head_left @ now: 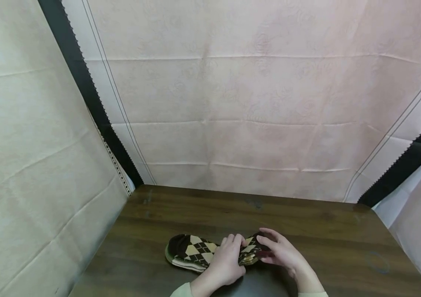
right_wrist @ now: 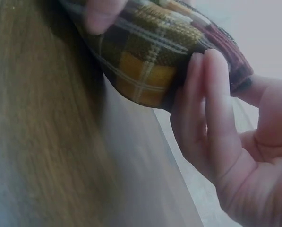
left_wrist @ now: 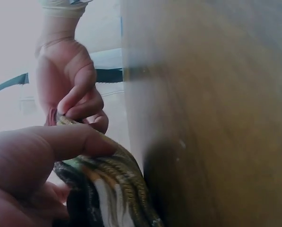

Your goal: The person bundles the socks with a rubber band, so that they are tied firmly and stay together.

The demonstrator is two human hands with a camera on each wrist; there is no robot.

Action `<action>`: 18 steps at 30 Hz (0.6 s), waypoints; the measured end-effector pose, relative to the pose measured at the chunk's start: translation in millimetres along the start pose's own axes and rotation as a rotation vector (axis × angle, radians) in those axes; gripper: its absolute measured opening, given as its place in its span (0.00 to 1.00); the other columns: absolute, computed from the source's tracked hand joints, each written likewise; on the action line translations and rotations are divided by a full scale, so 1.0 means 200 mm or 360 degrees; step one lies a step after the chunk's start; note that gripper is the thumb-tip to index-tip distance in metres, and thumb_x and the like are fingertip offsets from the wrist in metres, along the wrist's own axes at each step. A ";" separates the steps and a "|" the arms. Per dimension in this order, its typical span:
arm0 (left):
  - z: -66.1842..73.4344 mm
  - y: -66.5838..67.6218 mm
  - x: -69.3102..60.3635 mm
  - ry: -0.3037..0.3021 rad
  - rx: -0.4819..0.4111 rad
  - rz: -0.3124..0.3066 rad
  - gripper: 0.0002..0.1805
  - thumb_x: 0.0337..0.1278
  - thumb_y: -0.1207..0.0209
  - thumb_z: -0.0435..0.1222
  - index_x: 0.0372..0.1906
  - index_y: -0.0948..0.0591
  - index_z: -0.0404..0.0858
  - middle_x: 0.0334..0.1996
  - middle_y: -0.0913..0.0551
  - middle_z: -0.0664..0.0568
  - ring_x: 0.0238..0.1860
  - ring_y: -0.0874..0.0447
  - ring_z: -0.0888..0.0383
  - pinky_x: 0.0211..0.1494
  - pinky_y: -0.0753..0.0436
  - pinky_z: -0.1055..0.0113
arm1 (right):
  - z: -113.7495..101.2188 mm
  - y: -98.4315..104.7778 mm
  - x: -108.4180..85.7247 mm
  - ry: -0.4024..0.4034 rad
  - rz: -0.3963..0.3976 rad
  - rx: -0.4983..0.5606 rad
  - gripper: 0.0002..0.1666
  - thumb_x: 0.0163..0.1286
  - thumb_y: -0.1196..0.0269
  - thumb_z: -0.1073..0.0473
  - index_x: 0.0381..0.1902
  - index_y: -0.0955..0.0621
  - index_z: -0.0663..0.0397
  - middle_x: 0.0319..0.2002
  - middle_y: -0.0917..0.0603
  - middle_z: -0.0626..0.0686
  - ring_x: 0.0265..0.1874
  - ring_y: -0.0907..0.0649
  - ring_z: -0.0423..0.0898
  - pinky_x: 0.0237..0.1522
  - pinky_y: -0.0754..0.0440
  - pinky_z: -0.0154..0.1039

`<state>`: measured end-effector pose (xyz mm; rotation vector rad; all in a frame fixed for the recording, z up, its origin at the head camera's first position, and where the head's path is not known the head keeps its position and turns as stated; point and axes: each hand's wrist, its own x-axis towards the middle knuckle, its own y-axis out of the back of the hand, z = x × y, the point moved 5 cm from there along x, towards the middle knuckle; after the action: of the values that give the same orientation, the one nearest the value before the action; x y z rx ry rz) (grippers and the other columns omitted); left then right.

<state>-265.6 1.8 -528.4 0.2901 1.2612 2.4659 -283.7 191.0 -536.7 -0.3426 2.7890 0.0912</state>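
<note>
A stack of several socks point(head_left: 195, 248) lies lengthwise across the front of the table, an argyle one in dark brown and cream on top. My left hand point(head_left: 228, 260) grips the stack around its middle, thumb along the near side. At the stack's right end, my right hand point(head_left: 283, 254) pinches the cuffs between thumb and fingers. In the right wrist view a plaid sock point(right_wrist: 145, 71) in olive and mustard shows on the outside, with a maroon ribbed cuff point(right_wrist: 228, 54) near the thumb. The left wrist view shows the layered sock edges point(left_wrist: 115, 189) lifted off the table.
A dark brown wooden table point(head_left: 195, 210) lies under the hands. Pale creased cloth point(head_left: 251, 103) hangs behind it, and more cloth point(head_left: 39, 165) stands at the left side. Black strips point(head_left: 95, 99) run down the corners.
</note>
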 end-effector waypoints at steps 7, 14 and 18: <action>-0.03 0.04 -0.03 -0.0147 -0.0302 0.0126 0.22 0.49 0.26 0.28 0.45 0.20 0.52 0.37 0.27 0.64 0.39 0.29 0.63 0.40 0.26 0.66 | 0.01 0.04 0.00 -0.0032 0.0051 -0.0127 0.43 0.80 0.36 0.43 0.78 0.34 0.67 0.49 0.15 0.62 0.37 0.11 0.49 0.36 0.10 0.41; -0.05 0.05 -0.03 -0.0232 -0.0370 0.0212 0.22 0.46 0.25 0.28 0.41 0.18 0.55 0.34 0.28 0.67 0.36 0.29 0.67 0.40 0.27 0.70 | 0.01 0.12 -0.01 0.0007 0.0137 -0.0178 0.41 0.82 0.38 0.44 0.76 0.32 0.68 0.45 0.13 0.60 0.31 0.13 0.48 0.35 0.11 0.42; -0.06 0.04 -0.02 -0.0190 -0.0416 0.0145 0.22 0.48 0.25 0.27 0.41 0.18 0.55 0.34 0.28 0.67 0.36 0.30 0.65 0.39 0.28 0.68 | 0.01 0.17 -0.01 0.0049 0.0165 -0.0157 0.39 0.84 0.40 0.46 0.77 0.34 0.70 0.47 0.13 0.61 0.32 0.13 0.50 0.36 0.10 0.43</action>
<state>-267.5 -13.9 -529.2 0.4260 0.8832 2.6103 -288.8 224.0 -535.9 -0.2244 2.8383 0.2504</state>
